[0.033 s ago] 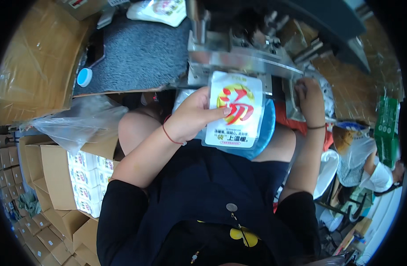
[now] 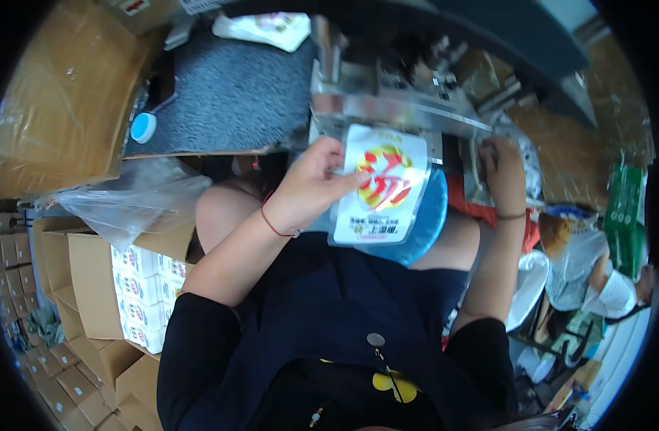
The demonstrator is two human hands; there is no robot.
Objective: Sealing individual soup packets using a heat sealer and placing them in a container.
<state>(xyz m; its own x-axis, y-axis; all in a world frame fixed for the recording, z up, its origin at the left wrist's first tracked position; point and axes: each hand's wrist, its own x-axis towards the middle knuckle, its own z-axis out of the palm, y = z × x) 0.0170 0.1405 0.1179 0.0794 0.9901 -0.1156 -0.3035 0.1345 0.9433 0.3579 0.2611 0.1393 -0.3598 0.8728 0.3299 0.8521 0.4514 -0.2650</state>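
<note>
Dark matting [image 2: 236,93] and cartons [image 2: 78,384] lie left of the held pouch [image 2: 387,188].

I see at the upper left a table [image 2: 200,152] covered with rough grey cloth [image 2: 240,93], and beside it a large sheet of brown cardboard [image 2: 53,108], rather shiny. At the lower left, many brown cartons [image 2: 78,391] are stacked closely. Near the right rim I notice a pale, bluish panel [image 2: 620,352], and the light looks cool to me.
</note>
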